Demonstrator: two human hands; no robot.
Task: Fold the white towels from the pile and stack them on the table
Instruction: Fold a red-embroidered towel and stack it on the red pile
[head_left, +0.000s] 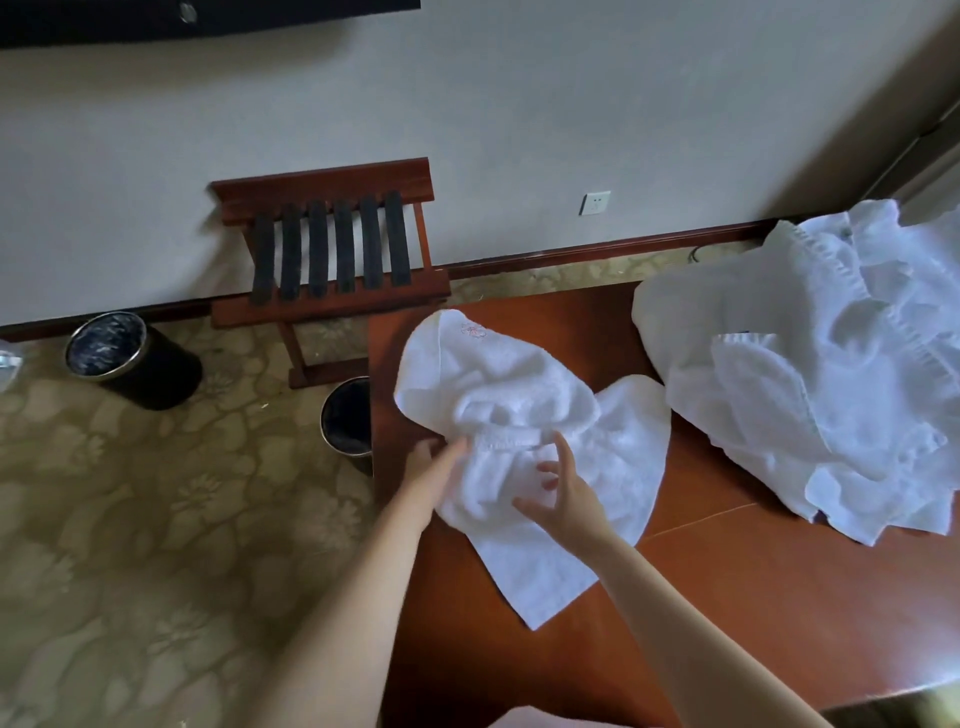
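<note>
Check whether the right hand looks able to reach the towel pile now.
Probably yes: the right hand is open, holding nothing, and only bare table separates the towel under it from the pile.

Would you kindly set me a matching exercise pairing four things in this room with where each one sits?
Things:
1. single towel
2. towel pile
3. luggage rack
4. wall socket

Places:
A. set low in the wall
B. right part of the table
C. standing on the carpet, against the wall
D. left part of the table

Pairs: 1-D; 2-B; 3-C; 4-A
</note>
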